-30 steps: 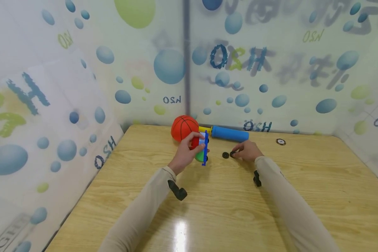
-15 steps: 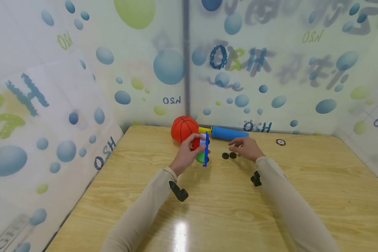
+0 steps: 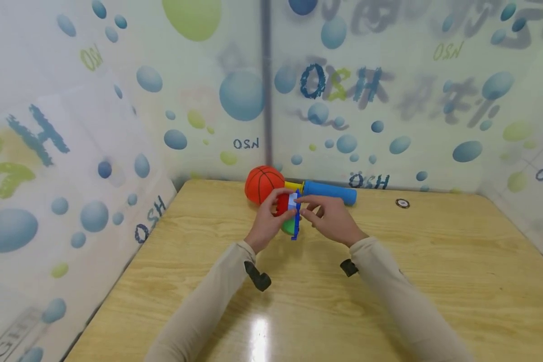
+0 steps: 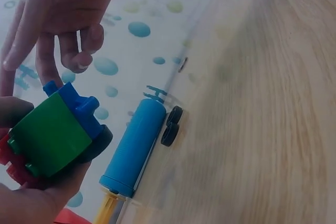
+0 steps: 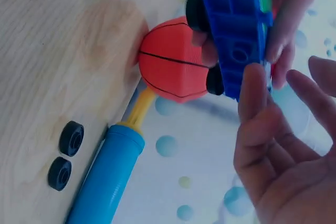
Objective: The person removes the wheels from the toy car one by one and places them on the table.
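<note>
Moved since the earlier frames: the right hand [image 3: 330, 213], shifted from above the two black wheels to the toy car [image 5: 233, 30] on its left.

Item, toy car: blue base, green and red body with a pale block; held up off the table [image 3: 493, 251], tipped on its side, underside turned toward the right hand. Two dark wheels show along one side.

Item, left hand [image 3: 267, 221]: I have it clamped on the car, thumb on one side, fingers on the other.

Item, right hand: fingers apart, fingertips at the blue base; I cannot tell how firmly they touch.

Item, loose wheels, two: one black wheel [image 5: 71, 138] and a second wheel [image 5: 60, 173], just beside each other on the table, near the pump; my head view has them hidden behind the right hand.

Item, pump [image 3: 328, 189]: blue barrel, yellow end toward the ball, lying near the wall.

Item, ball [image 3: 264, 182]: red with black lines, beyond the left hand.

Item, small round disc [image 3: 402, 203]: flat on the table, well apart to the right.
</note>
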`<state>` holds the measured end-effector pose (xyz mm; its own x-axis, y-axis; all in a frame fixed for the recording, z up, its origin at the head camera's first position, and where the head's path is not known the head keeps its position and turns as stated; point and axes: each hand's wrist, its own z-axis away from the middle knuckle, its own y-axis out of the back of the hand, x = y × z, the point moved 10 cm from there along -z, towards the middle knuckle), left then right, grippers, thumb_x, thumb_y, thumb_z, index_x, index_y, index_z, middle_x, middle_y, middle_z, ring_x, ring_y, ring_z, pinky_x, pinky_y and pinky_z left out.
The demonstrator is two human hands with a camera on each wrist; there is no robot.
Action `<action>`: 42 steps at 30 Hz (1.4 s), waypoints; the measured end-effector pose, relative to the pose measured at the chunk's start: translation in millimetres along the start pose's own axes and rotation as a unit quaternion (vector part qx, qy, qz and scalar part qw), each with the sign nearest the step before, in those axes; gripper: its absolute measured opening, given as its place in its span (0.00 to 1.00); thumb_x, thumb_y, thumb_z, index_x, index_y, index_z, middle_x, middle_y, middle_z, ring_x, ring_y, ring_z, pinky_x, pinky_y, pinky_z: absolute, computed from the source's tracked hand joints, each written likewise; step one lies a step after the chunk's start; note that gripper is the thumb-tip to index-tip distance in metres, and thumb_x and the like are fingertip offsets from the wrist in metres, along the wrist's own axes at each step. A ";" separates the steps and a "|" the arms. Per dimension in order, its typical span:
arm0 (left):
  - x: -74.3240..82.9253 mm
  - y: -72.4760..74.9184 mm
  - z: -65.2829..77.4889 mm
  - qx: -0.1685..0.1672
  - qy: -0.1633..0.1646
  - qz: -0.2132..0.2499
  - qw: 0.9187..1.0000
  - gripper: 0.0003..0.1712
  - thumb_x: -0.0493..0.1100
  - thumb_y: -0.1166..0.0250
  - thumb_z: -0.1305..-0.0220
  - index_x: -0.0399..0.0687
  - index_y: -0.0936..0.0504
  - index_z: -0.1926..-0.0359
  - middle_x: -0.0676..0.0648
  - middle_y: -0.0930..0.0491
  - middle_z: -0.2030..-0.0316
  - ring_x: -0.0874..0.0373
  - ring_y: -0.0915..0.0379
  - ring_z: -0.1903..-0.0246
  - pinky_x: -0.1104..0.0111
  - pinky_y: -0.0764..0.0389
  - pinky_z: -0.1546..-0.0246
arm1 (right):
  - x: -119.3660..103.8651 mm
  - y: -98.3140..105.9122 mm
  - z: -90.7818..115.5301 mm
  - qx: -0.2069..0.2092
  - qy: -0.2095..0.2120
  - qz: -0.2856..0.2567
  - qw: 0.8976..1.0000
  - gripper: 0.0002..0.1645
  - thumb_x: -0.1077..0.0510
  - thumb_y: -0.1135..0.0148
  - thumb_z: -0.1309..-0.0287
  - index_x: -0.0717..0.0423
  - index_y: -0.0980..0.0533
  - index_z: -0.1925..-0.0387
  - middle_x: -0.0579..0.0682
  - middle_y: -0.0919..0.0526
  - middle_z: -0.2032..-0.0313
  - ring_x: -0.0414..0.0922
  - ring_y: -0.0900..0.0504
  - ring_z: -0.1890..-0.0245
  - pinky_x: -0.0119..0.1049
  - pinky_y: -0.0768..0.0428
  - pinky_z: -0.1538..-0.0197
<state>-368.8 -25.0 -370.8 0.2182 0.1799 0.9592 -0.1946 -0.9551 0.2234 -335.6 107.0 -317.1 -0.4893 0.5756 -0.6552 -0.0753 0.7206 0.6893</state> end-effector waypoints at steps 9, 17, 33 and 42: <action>6.3 -5.5 2.2 -0.006 -0.047 -0.014 0.999 0.29 0.33 0.35 0.34 0.61 0.27 0.36 0.50 0.25 0.38 0.49 0.30 0.43 0.62 0.18 0.48 | -22.3 -19.1 2.2 -0.032 0.053 0.104 0.993 0.24 0.50 0.38 0.32 0.50 0.22 0.38 0.54 0.16 0.56 0.46 0.19 0.62 0.32 0.19 0.66; 11.6 -8.7 1.2 0.009 -0.071 -0.063 0.995 0.29 0.32 0.36 0.35 0.54 0.27 0.35 0.47 0.23 0.39 0.48 0.28 0.41 0.53 0.18 0.43 | -24.7 -23.8 2.0 -0.042 0.047 0.125 0.990 0.25 0.51 0.39 0.31 0.48 0.24 0.35 0.50 0.21 0.72 0.47 0.27 0.65 0.34 0.30 0.67; 14.7 -15.4 7.5 -0.026 -0.074 -0.058 0.995 0.43 0.36 0.30 0.39 0.53 0.39 0.27 0.44 0.31 0.33 0.47 0.31 0.37 0.54 0.19 0.41 | -1.2 -20.1 2.4 -0.018 0.002 0.050 0.999 0.24 0.50 0.38 0.32 0.50 0.25 0.37 0.54 0.16 0.49 0.44 0.18 0.69 0.34 0.21 0.68; 9.8 -19.5 12.5 -0.060 -0.040 -0.019 0.997 0.48 0.37 0.26 0.42 0.62 0.42 0.26 0.40 0.35 0.35 0.44 0.18 0.49 0.57 0.16 0.45 | 11.0 -17.7 7.5 -0.007 -0.041 -0.074 0.996 0.27 0.50 0.33 0.36 0.49 0.29 0.39 0.56 0.23 0.38 0.53 0.16 0.49 0.42 0.13 0.56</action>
<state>-351.0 -7.6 -368.0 0.3023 0.1915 0.9338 -0.2969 -0.9120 0.2831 -333.2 103.6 -338.8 -0.4003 0.4937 -0.7720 -0.1544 0.7941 0.5878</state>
